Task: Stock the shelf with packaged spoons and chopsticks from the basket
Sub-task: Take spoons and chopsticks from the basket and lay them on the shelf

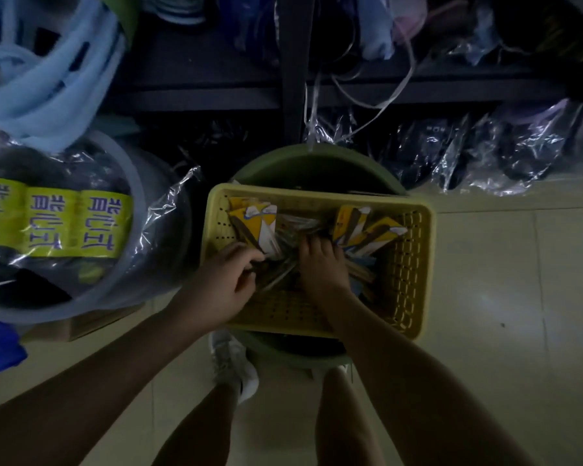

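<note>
A yellow perforated basket [408, 264] rests on a green round tub [317, 163] right below me. Inside lie several packs of chopsticks and spoons with yellow and white card headers [261, 223] and clear sleeves. My left hand [223, 280] reaches in at the basket's left side, with its fingers closed on a clear-wrapped pack [276, 275] in the middle. Flat on the pile to the right is my right hand [322, 264], fingers pressed down among the packs. The dim light hides what it grips. The dark shelf [216, 95] runs across the top.
A large grey tub [155, 230] wrapped in clear plastic with a yellow label stands at left. Pale blue plastic goods [48, 79] hang above it. Bagged items [502, 153] lie under the shelf at right. Pale floor tiles [519, 314] spread to the right. My feet stand below the green tub.
</note>
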Available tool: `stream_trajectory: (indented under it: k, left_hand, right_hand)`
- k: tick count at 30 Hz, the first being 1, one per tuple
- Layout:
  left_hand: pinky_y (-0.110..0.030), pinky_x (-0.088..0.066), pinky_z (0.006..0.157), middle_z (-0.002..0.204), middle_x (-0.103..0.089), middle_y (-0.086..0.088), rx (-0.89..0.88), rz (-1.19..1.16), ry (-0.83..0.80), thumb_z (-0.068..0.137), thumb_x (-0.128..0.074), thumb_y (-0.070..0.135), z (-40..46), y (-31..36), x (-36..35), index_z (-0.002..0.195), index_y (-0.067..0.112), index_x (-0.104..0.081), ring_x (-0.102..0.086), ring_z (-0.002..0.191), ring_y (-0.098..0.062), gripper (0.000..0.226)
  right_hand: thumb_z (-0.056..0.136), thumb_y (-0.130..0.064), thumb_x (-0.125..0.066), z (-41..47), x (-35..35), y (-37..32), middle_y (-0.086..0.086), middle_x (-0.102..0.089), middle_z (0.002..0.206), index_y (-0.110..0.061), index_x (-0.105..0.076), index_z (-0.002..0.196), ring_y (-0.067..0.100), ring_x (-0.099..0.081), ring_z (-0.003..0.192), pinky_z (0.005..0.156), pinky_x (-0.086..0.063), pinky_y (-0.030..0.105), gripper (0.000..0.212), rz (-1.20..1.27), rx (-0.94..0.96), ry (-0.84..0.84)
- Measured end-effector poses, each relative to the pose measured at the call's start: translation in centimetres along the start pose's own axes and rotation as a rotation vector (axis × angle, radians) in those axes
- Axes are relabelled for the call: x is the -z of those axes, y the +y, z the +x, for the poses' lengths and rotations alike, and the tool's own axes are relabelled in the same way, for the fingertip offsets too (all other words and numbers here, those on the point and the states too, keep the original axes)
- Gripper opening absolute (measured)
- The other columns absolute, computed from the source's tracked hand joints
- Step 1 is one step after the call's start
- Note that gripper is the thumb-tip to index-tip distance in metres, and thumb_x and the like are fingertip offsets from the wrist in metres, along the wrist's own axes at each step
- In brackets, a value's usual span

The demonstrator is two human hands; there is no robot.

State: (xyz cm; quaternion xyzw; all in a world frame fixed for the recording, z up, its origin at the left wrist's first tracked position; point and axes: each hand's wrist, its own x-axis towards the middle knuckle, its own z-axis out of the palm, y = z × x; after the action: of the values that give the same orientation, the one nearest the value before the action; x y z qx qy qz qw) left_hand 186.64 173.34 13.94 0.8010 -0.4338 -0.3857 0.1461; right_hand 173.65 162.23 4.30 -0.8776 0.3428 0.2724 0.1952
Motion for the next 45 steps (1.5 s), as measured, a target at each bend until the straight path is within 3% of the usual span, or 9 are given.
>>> stream_trajectory:
  k: [11,14,18,20,25,28,33,42,45]
  left_hand:
    - [-0.028,-0.043,0.091,0.124,-0.059,0.000,0.378,-0.452,-0.179,0.086,-0.056,0.037,0.5,2.2,-1.0,0.124,0.021,-0.050,-0.055,0.103,-0.011,0.041]
    - [-0.033,-0.043,0.099,0.110,-0.060,0.018,0.344,-0.678,-0.175,0.080,-0.059,0.048,-0.3,4.4,-0.8,0.106,0.039,-0.054,-0.054,0.113,-0.010,0.028]
    - [-0.031,-0.042,0.096,0.109,-0.062,0.012,0.328,-0.843,-0.011,0.086,-0.054,0.043,-1.2,7.6,-0.2,0.107,0.033,-0.057,-0.055,0.108,-0.011,0.023]
    - [-0.027,-0.046,0.085,0.091,-0.068,0.015,0.320,-0.902,0.117,0.093,-0.045,0.031,-1.5,7.6,1.1,0.095,0.023,-0.065,-0.063,0.093,-0.007,0.022]
    - [-0.022,-0.052,0.057,0.064,-0.062,0.002,0.348,-0.849,0.306,0.093,-0.046,0.018,-2.3,3.6,4.0,0.079,0.022,-0.056,-0.062,0.051,-0.003,0.018]
    - [-0.022,-0.044,0.042,0.048,-0.060,0.003,0.421,-0.850,0.302,0.090,-0.051,0.019,-2.4,0.3,4.5,0.076,0.019,-0.059,-0.054,0.038,-0.007,0.016]
    - [-0.020,-0.029,0.038,0.047,-0.052,0.006,0.410,-0.810,0.253,0.092,-0.049,0.015,-3.2,-3.2,4.6,0.079,0.009,-0.053,-0.038,0.036,-0.006,0.015]
    - [-0.028,-0.051,0.062,0.073,-0.067,-0.003,0.377,-0.733,0.201,0.090,-0.052,0.008,-4.7,-4.0,6.0,0.076,0.022,-0.059,-0.064,0.052,-0.005,0.020]
    - [-0.025,-0.050,0.056,0.060,-0.067,0.004,0.318,-0.633,0.170,0.090,-0.053,0.014,-5.6,-2.8,7.0,0.071,0.024,-0.061,-0.062,0.051,-0.008,0.023]
  right_hand:
    - [0.089,-0.031,-0.055,-3.3,4.6,2.3,0.004,-0.066,0.103,-0.021,-0.055,0.110,0.021,-0.063,0.091,0.076,-0.056,0.040,0.024,0.585,-0.020,-0.045]
    - [0.090,-0.027,-0.056,-6.0,7.4,2.5,-0.002,-0.062,0.099,-0.016,-0.054,0.114,0.012,-0.062,0.086,0.065,-0.049,0.017,0.026,0.636,0.120,-0.022]
    - [0.090,-0.021,-0.054,-8.3,9.8,-0.1,0.009,-0.056,0.126,-0.009,-0.045,0.132,0.018,-0.058,0.111,0.089,-0.050,0.026,0.045,0.659,0.373,-0.077]
    - [0.091,-0.032,-0.047,-8.6,9.8,-1.2,0.010,-0.061,0.113,-0.003,-0.048,0.126,0.015,-0.062,0.095,0.082,-0.049,0.024,0.046,0.727,0.416,-0.122]
    - [0.096,-0.023,-0.044,-4.0,7.4,-2.5,0.005,-0.061,0.113,-0.011,-0.056,0.119,0.017,-0.055,0.090,0.061,-0.038,0.019,0.029,0.928,-0.020,-0.149]
    - [0.082,-0.037,-0.058,-0.7,4.4,-4.2,0.005,-0.049,0.133,-0.025,-0.037,0.132,0.029,-0.056,0.112,0.078,-0.054,0.039,0.056,1.025,-0.135,-0.139]
    - [0.075,-0.031,-0.074,2.8,1.3,-7.5,0.015,-0.045,0.134,-0.008,-0.031,0.131,0.034,-0.045,0.124,0.099,-0.044,0.046,0.074,0.940,-0.252,-0.037]
    - [0.078,-0.038,-0.069,0.6,2.3,-8.4,0.008,-0.069,0.109,-0.011,-0.062,0.114,0.026,-0.062,0.101,0.088,-0.049,0.034,0.045,1.012,-0.333,0.220]
    - [0.077,-0.028,-0.073,-1.8,5.5,-8.2,0.000,-0.066,0.078,-0.012,-0.066,0.091,0.018,-0.063,0.074,0.064,-0.048,0.026,0.023,1.186,-0.367,0.181]
